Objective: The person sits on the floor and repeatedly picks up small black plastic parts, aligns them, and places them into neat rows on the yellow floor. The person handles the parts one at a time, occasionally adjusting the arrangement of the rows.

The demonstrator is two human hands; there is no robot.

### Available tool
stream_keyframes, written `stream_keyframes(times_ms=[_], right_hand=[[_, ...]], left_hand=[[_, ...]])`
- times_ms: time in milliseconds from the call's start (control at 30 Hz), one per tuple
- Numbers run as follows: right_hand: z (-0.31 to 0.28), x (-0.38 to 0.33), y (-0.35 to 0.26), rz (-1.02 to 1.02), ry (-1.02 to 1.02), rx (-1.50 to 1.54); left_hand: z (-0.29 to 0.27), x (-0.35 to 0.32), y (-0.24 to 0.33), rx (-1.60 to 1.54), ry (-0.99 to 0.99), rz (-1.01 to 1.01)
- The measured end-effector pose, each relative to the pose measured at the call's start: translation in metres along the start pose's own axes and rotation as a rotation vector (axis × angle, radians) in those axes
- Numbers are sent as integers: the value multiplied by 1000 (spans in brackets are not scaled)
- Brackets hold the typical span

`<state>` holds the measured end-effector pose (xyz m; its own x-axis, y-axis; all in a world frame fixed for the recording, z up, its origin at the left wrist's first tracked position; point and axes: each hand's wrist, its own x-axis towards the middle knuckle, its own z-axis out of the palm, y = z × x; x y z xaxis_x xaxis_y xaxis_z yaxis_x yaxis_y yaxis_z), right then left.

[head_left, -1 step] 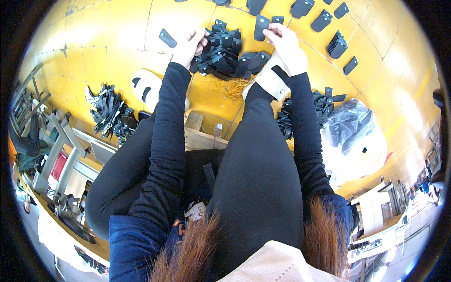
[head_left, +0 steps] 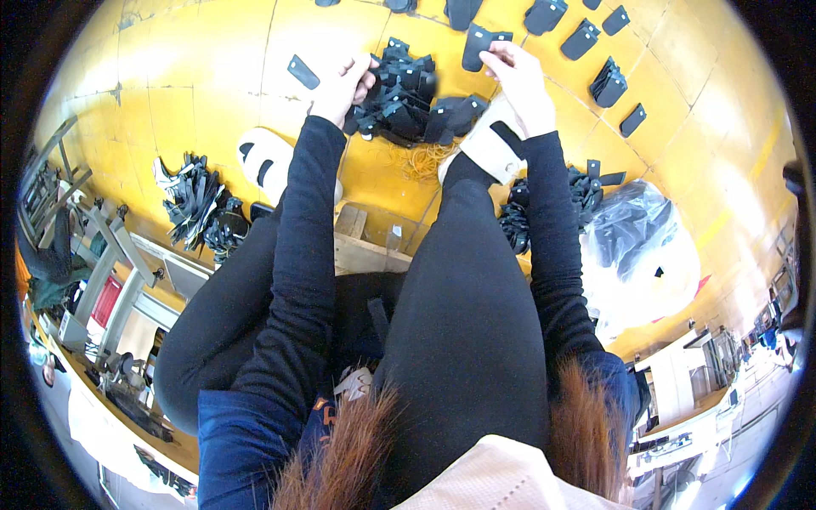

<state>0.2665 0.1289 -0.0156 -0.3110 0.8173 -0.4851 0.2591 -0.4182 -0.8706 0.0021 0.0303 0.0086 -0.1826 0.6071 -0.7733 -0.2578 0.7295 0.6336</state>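
Observation:
My right hand (head_left: 514,75) pinches a flat black fabric piece (head_left: 476,49) with a small pale tag, held over the yellow floor. Another tagged piece (head_left: 501,36) shows just behind it. At the left edge of a heap of black fabric pieces (head_left: 399,93), my left hand (head_left: 344,85) has its fingers curled and closed. Whatever lies in those fingers, if anything, is hidden. One loose black piece (head_left: 303,72) lies on the floor to the left of that hand. Tan rubber bands (head_left: 425,161) are strewn below the heap, near my right shoe (head_left: 486,151).
Small stacks of black pieces (head_left: 609,83) lie in rows at the far right. More dark bundles (head_left: 191,191) sit at the left, beside my white shoe (head_left: 265,157). A clear plastic bag (head_left: 642,255) rests at the right. Metal frames (head_left: 119,246) stand at the left edge.
The piece in my right hand has shifted very slightly to the right. My left hand has barely moved.

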Motion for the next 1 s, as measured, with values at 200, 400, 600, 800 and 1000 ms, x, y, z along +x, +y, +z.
stream_keyframes(times_ms=[200,400,600,800,1000], right_hand=[[-34,39,-28,-10,238,44],[-57,49,-35,-68,310,105],[-102,72,-4,-92,415,52],[-174,153,14,-205,527,-174],[-182,170,10,-319,645,-636]], left_hand=[[1,1,7,-107,-4,4],[1,2,10,-163,72,18],[2,3,9,-94,79,51],[0,4,7,-374,134,35],[-15,7,14,-395,18,-20]])
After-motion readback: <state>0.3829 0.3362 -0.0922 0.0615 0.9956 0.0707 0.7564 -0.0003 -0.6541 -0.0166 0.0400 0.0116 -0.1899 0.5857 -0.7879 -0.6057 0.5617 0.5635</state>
